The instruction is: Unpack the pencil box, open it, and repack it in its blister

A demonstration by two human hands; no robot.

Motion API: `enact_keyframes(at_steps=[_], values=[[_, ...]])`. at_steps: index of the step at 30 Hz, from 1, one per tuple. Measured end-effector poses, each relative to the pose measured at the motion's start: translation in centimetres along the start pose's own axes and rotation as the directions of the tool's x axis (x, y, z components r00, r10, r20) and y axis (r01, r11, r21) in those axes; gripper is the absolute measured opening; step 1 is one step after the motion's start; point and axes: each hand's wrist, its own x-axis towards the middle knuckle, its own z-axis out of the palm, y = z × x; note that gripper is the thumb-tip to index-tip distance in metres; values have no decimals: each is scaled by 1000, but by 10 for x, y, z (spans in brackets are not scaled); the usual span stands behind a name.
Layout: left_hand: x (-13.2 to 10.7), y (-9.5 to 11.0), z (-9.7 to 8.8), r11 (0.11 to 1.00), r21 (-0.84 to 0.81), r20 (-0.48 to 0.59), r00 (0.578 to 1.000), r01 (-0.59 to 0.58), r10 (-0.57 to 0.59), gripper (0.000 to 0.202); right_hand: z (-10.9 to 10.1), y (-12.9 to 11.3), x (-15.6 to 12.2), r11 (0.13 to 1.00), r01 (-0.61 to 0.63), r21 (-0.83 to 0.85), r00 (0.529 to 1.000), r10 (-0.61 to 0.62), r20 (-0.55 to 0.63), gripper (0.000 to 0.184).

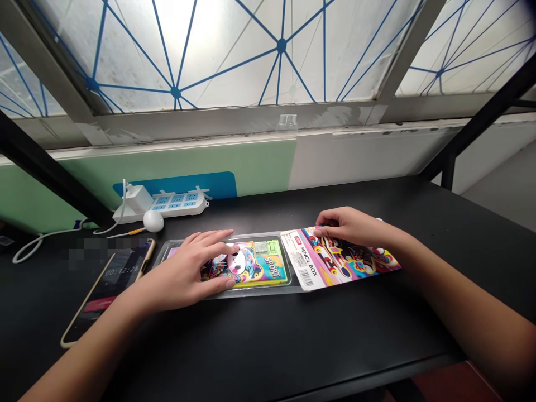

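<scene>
On the worktop (259, 340), pencil box (274, 271) lies long axis nine-to-three beneath the nearer left hand (188, 272), spread, unclenched; right hand (355, 226), at three o'clock, pinches the printed card (309, 265) by its twelve-o'clock edge.

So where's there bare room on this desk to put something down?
The black desk is bare in front of the pencil box, between the forearms, and beyond the right hand toward the wall. It's crowded on the left, where the phone, power strip and round white object sit.
</scene>
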Motion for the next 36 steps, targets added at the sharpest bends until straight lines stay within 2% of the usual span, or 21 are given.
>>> enact_keyframes(at_steps=[8, 14, 21, 34, 36], values=[[2, 3, 7, 1000, 23, -21, 1000, 16, -15, 51, 16, -13, -1, 1000, -15, -24, 998, 14, -56, 50], [2, 0, 8, 999, 35, -35, 999, -6, 8, 53, 3, -3, 0, 999, -17, 47, 1000, 18, -17, 49], [2, -2, 7, 998, 40, -42, 998, -39, 40, 53, -9, 11, 1, 1000, -17, 20, 1000, 18, -20, 48], [2, -3, 3, 1000, 0, -36, 999, -29, 29, 56, -13, 2, -6, 999, -30, -35, 998, 28, -60, 50], [2, -3, 3, 1000, -1, -36, 999, -30, 30, 55, -12, 2, -6, 999, -4, -47, 997, 0, -73, 48]])
